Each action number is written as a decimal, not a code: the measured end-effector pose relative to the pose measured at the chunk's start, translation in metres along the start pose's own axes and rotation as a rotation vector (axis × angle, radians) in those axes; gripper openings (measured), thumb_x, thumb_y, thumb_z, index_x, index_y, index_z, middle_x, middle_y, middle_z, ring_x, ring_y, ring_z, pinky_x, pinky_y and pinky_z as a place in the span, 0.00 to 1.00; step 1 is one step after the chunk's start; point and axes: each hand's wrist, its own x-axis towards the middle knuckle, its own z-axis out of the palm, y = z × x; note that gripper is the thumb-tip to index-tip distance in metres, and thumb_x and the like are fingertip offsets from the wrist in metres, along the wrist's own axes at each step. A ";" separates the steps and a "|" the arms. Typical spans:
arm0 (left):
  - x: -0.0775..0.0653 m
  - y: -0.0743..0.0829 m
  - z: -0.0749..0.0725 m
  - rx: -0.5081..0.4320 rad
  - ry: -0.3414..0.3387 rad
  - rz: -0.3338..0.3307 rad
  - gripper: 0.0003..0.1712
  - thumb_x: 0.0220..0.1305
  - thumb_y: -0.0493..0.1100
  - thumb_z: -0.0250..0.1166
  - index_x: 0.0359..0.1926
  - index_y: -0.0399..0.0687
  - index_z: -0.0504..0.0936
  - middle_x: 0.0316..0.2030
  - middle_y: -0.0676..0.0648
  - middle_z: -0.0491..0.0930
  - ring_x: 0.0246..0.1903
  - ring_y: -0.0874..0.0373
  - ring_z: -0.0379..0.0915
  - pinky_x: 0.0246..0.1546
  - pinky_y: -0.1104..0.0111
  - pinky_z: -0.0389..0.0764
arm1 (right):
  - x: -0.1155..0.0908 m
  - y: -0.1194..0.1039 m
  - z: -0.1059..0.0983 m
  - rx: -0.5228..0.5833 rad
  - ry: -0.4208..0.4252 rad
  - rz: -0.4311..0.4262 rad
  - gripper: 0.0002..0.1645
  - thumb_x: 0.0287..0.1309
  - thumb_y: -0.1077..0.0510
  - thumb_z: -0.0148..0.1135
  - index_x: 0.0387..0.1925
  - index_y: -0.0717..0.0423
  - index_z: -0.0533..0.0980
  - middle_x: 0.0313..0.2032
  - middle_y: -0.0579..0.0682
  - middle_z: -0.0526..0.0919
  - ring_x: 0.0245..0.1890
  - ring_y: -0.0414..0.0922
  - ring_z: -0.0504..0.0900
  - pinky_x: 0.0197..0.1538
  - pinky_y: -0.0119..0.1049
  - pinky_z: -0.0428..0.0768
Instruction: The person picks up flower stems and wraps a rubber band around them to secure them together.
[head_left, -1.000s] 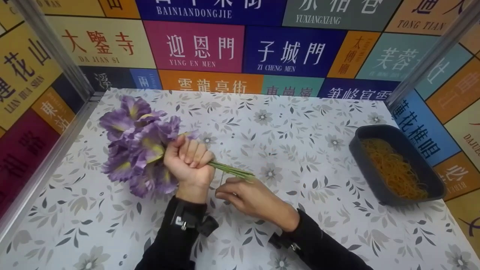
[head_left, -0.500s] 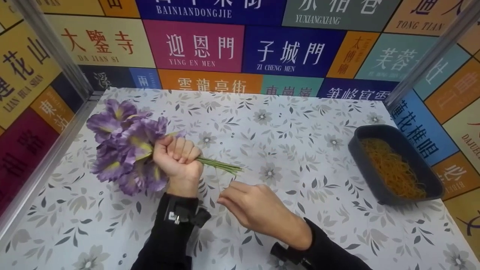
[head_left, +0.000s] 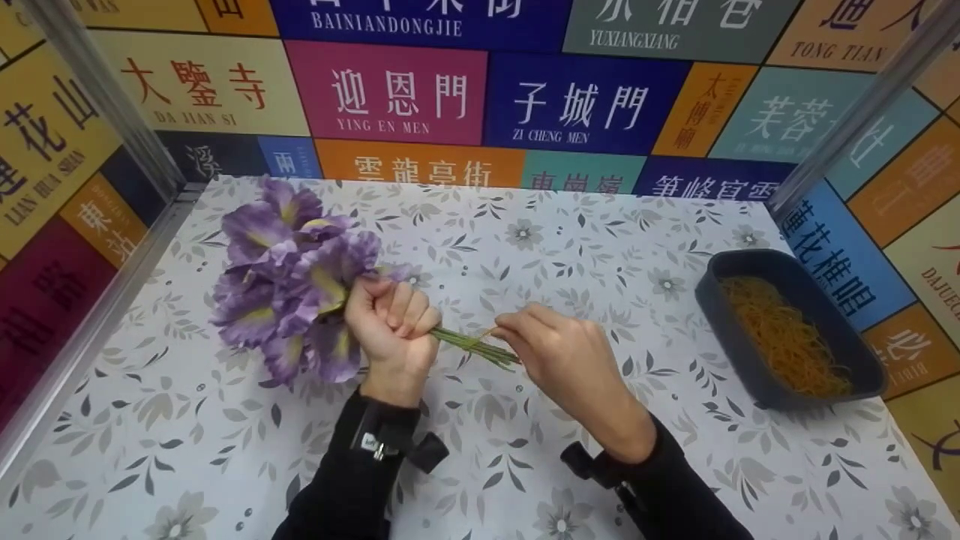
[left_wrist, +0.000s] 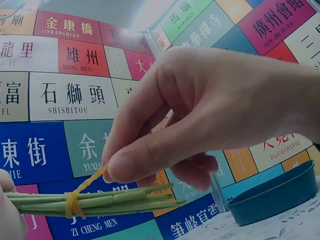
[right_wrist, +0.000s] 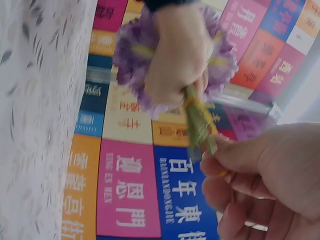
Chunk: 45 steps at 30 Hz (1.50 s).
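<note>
A bunch of purple irises with yellow centres (head_left: 289,270) lies toward the left in the head view. My left hand (head_left: 394,330) grips their green stems just below the blooms, and the cut ends stick out to the right. Around the stems (left_wrist: 125,202) runs a yellow rubber band (left_wrist: 75,205), looped between the left hand and the stem ends. Thumb and forefinger of my right hand (head_left: 574,367) pinch the band's free part, pulling it taut above the stems. In the right wrist view, blur hides the exact fingertip contact.
A dark grey tub (head_left: 724,337) holding many yellow rubber bands (head_left: 787,337) stands at the right of the table. The table (head_left: 525,277) has a leaf-and-flower patterned cover. Walls of coloured sign panels (head_left: 386,94) enclose its back and sides.
My right hand has moved from below the stems up and to the right, drawing the band with it. My left hand with the irises shifted left, then back right.
</note>
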 end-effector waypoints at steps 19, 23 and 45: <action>-0.008 -0.020 0.007 0.031 0.055 -0.187 0.23 0.56 0.39 0.45 0.05 0.53 0.57 0.03 0.56 0.56 0.09 0.65 0.38 0.10 0.76 0.44 | 0.003 0.023 0.025 0.101 0.006 0.004 0.06 0.66 0.51 0.63 0.37 0.48 0.82 0.31 0.41 0.82 0.22 0.36 0.77 0.25 0.29 0.78; -0.010 -0.020 0.010 -0.007 0.011 -0.178 0.21 0.54 0.39 0.48 0.07 0.53 0.57 0.04 0.56 0.57 0.10 0.65 0.37 0.11 0.76 0.42 | 0.001 0.027 0.033 0.174 -0.085 0.023 0.07 0.67 0.51 0.62 0.37 0.48 0.82 0.31 0.41 0.83 0.25 0.36 0.79 0.28 0.29 0.79; 0.000 0.031 0.009 -0.244 0.000 0.058 0.18 0.50 0.36 0.49 0.09 0.50 0.55 0.05 0.54 0.53 0.09 0.65 0.38 0.11 0.75 0.41 | -0.008 -0.026 0.054 1.015 -0.498 0.416 0.11 0.66 0.53 0.63 0.40 0.57 0.82 0.30 0.53 0.84 0.27 0.43 0.81 0.31 0.28 0.80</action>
